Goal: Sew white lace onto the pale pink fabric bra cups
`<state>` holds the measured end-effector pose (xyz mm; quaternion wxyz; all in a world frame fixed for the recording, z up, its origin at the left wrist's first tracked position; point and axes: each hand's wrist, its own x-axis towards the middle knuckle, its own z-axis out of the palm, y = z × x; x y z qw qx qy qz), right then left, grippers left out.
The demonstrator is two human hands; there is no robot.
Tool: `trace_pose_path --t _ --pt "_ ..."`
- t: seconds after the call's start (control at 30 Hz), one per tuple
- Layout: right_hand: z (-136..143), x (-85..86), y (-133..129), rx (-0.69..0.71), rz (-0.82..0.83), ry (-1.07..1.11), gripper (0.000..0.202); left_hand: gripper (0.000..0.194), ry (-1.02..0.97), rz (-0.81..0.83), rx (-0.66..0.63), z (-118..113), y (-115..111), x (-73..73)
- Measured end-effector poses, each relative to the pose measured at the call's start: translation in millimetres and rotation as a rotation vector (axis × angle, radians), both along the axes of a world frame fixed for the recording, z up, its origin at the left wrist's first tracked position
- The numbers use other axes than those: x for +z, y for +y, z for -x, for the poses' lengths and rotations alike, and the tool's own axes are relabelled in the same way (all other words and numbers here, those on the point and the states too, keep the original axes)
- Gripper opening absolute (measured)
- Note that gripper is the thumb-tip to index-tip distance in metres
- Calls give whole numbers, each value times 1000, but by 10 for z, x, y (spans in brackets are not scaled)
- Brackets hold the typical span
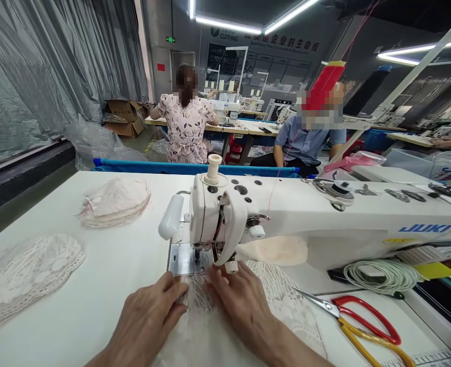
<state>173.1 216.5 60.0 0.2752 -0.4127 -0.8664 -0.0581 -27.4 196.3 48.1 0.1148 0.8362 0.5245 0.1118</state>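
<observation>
White lace fabric [198,295] lies under the head of a white JUKI sewing machine [309,209], running from the metal needle plate [181,257] towards me. At its left edge, my left hand [149,306] is closed, thumb and forefinger on the cloth just in front of the plate. My right hand [241,300] lies palm down on the lace, fingers stretched towards the presser foot; their tips are partly hidden by the machine head. More lace spreads to the right of this hand. The needle itself cannot be made out clearly.
Scissors [340,311] with red and yellow handles lie at right, near a coil of pale cord [380,275]. Stacked pale fabric pieces [114,201] and a lace pile [26,275] rest on the left. Two people [187,117] sit beyond the blue cloth edge [152,167].
</observation>
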Motion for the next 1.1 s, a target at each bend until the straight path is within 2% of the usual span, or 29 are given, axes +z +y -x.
trace_pose_path --t 0.07,0.13,0.3,0.43,0.57,0.73,0.83,0.9,0.97,1.1 --pt "-11 23 -88 172 -47 -22 15 27 9 -15 5 -4 9 -8" --pt "-20 16 -147 250 -7 -90 21 29 36 -25 18 -24 36 -2" --pt "-74 -45 -79 130 22 -164 28 25 93 -106 34 -111 237 79" --pt "-121 -46 78 56 2 -130 21 14 82 -145 58 -164 470 150" --pt "-124 -62 174 36 -34 -70 14 11 65 -142 90 -186 627 178" --pt "-93 -111 232 5 -41 -89 19 19 45 -116 143 -199 776 224" --pt "-106 -126 257 9 -24 -88 18 18 12 -114 160 -182 844 246" --pt "-132 -123 245 43 -4 -75 15 14 -8 -118 160 -154 823 236" --pt "-160 -107 200 112 11 -59 23 14 -41 -158 111 -120 723 209" --pt "-186 -63 72 250 44 -37 51 29 -220 -309 -190 -85 378 152"
